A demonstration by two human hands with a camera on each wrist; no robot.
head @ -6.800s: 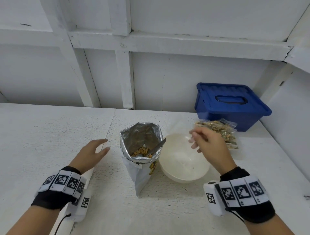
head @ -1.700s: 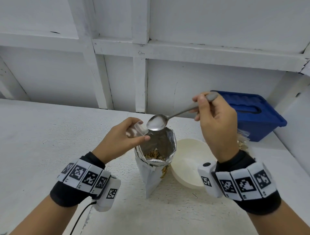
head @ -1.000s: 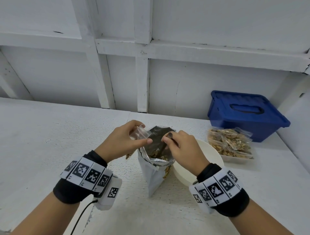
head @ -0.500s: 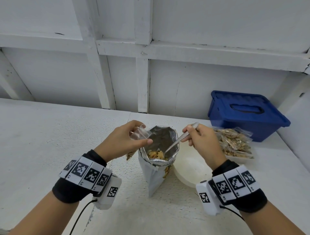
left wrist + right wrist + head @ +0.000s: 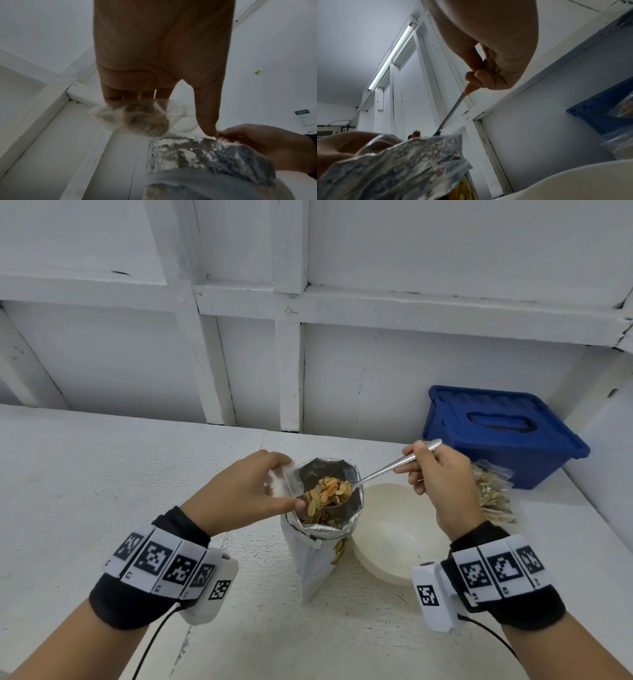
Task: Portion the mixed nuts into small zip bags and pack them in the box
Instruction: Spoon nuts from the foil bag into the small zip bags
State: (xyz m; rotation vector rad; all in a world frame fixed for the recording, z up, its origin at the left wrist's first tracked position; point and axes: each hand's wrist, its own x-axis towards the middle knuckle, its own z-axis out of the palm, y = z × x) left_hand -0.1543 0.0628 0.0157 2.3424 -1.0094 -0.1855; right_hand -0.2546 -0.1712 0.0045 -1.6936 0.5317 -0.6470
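Note:
A foil bag of mixed nuts [image 5: 320, 546] stands open mid-table, seen close up as crinkled foil [image 5: 399, 166]. My right hand [image 5: 442, 484] grips the handle of a metal spoon [image 5: 383, 472], whose bowl is heaped with nuts [image 5: 330, 491] just above the foil bag's mouth. My left hand [image 5: 239, 494] pinches a small clear zip bag [image 5: 279, 481] at the foil bag's left rim. In the left wrist view the zip bag [image 5: 135, 117] holds some nuts below my fingers. The spoon handle [image 5: 453, 109] runs down from my right fingers [image 5: 477, 79].
A white bowl [image 5: 394, 535] sits right of the foil bag. Filled zip bags [image 5: 493, 498] lie behind my right hand. A blue lidded box [image 5: 496, 433] stands at the back right against the white wall. A few nuts lie at the foil bag's base.
The spoon went down into the foil bag and has come up loaded with nuts. My right hand rose and drew back to the right. The left hand kept the zip bag at the rim.

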